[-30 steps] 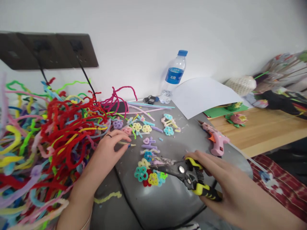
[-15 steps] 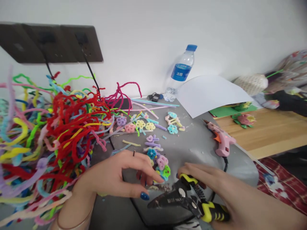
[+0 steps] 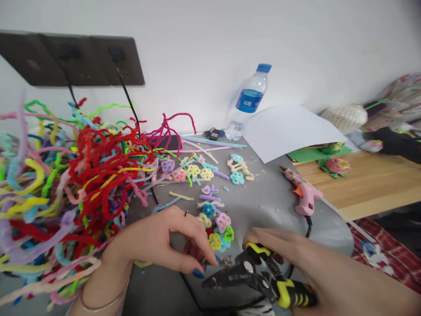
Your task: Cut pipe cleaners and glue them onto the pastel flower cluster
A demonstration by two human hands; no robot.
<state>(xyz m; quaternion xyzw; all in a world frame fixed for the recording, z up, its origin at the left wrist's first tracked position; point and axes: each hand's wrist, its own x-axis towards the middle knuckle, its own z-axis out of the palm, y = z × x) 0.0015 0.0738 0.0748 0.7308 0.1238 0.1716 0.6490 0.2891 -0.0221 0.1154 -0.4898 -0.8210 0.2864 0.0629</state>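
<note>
My right hand (image 3: 296, 263) grips black-and-yellow wire-stripping pliers (image 3: 246, 274), whose jaws point left and stand apart. Just at the jaw tips is my left hand (image 3: 184, 243), its fingers curled and the tips drawn in towards the thumb. Whatever these fingertips may hold is hidden. Behind them lies a cluster of small pipe-cleaner flowers, among them a pink flower (image 3: 223, 222), a yellow flower (image 3: 215, 241) and a blue flower (image 3: 208, 210). A short pale-yellow pipe-cleaner piece (image 3: 181, 196) rests on the grey table (image 3: 263, 202) beyond my left hand.
A large tangle of pipe cleaners (image 3: 108, 175) covers the left side. More pipe-cleaner flowers (image 3: 193, 170) lie at the back. A pink glue gun (image 3: 305, 197), a water bottle (image 3: 250, 98) and white paper (image 3: 289, 129) are further right. A black cable (image 3: 190, 289) crosses the front.
My left hand has left the pale-yellow piece and come right and nearer, to the jaws. The pliers have moved nearer, off the flower cluster. In the last half second, the left index finger has curled in.
</note>
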